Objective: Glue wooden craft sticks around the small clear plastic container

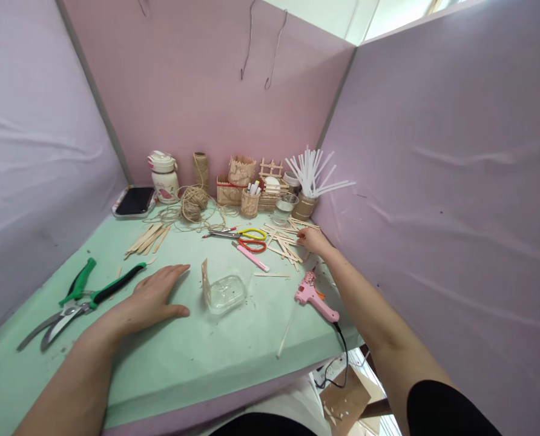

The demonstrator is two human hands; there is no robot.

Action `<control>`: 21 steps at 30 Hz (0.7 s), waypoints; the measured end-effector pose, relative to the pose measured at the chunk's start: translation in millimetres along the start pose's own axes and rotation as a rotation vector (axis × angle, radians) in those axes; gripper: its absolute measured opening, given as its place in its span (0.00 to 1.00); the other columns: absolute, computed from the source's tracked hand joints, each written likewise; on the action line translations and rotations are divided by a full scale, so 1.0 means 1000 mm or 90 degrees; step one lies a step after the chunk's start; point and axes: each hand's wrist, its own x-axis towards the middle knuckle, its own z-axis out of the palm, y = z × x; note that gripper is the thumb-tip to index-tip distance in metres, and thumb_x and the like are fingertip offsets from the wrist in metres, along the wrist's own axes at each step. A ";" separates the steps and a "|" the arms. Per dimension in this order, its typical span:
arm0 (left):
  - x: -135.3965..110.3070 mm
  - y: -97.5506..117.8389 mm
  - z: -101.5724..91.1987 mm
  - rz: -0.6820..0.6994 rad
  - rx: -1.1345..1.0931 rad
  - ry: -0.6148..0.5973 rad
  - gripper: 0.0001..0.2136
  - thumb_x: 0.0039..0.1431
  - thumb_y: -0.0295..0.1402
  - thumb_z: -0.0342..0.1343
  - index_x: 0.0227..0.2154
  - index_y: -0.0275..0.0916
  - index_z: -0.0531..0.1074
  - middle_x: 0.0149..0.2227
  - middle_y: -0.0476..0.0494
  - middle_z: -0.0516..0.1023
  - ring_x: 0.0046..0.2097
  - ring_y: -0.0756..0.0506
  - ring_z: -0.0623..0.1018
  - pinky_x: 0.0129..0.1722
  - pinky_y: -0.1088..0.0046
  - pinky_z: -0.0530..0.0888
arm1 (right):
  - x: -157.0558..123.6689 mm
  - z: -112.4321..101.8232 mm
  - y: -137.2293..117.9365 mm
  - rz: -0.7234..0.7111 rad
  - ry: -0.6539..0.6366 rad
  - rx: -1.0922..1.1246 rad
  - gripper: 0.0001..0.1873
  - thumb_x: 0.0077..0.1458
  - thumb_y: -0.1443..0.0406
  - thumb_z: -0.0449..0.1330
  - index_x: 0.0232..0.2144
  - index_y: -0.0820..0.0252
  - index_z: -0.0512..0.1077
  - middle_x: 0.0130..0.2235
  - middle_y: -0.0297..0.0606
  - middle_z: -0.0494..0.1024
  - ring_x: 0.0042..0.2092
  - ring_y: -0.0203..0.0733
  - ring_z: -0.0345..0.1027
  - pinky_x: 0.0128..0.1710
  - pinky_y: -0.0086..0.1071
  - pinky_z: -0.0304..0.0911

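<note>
My left hand point(158, 297) rests on the green tabletop with its fingers stretched and thumb apart, holding nothing. Just right of it is a small clear plastic tray point(225, 295), with a piece made of wooden sticks point(205, 283) standing upright at its left edge. My right hand point(314, 241) reaches to the right end of a loose pile of wooden craft sticks point(284, 243). Its fingers are curled together at the sticks; what is between the fingertips is too small to make out. Below that hand lies a pink hot glue gun point(316, 297) with a clear glue stick point(287, 330).
Green-handled pruning shears point(77, 304) lie at left. Scissors point(243, 236) and a pink craft knife point(253, 257) lie mid-table. Behind are twine point(194, 203), a bottle point(164, 178), a water cup point(284, 208) and a jar of glue sticks point(305, 206). The glue gun's cord point(344, 357) hangs over the front edge.
</note>
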 end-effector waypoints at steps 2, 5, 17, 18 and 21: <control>0.000 -0.001 0.001 -0.003 -0.001 -0.003 0.42 0.49 0.51 0.57 0.65 0.39 0.54 0.67 0.37 0.56 0.67 0.31 0.57 0.62 0.52 0.60 | 0.008 -0.003 0.002 0.020 -0.005 -0.011 0.17 0.63 0.60 0.58 0.52 0.60 0.68 0.53 0.43 0.72 0.48 0.44 0.70 0.47 0.44 0.69; 0.000 -0.002 0.002 0.002 -0.003 0.006 0.42 0.49 0.51 0.57 0.65 0.39 0.54 0.67 0.36 0.56 0.67 0.31 0.57 0.62 0.52 0.59 | 0.017 -0.009 0.010 0.051 -0.016 -0.026 0.17 0.63 0.60 0.58 0.52 0.59 0.69 0.53 0.42 0.72 0.49 0.44 0.70 0.47 0.43 0.69; -0.002 0.006 -0.004 -0.025 -0.013 -0.017 0.43 0.49 0.49 0.57 0.66 0.39 0.53 0.68 0.36 0.55 0.68 0.32 0.55 0.63 0.51 0.58 | 0.048 -0.006 -0.010 -0.018 -0.073 -0.036 0.17 0.63 0.60 0.58 0.51 0.59 0.69 0.53 0.42 0.72 0.49 0.44 0.70 0.47 0.43 0.69; -0.003 0.007 -0.004 -0.028 -0.013 -0.021 0.43 0.49 0.49 0.57 0.66 0.38 0.53 0.68 0.36 0.55 0.68 0.32 0.55 0.63 0.52 0.57 | 0.050 -0.003 -0.014 -0.019 -0.077 -0.033 0.17 0.63 0.60 0.58 0.51 0.59 0.69 0.53 0.42 0.72 0.49 0.45 0.70 0.47 0.43 0.69; -0.003 0.009 -0.006 -0.029 -0.012 -0.029 0.42 0.49 0.49 0.57 0.66 0.38 0.52 0.68 0.36 0.54 0.68 0.33 0.55 0.64 0.52 0.57 | 0.055 0.003 -0.026 -0.015 -0.085 -0.020 0.17 0.62 0.59 0.58 0.52 0.60 0.69 0.53 0.42 0.72 0.49 0.45 0.70 0.47 0.43 0.69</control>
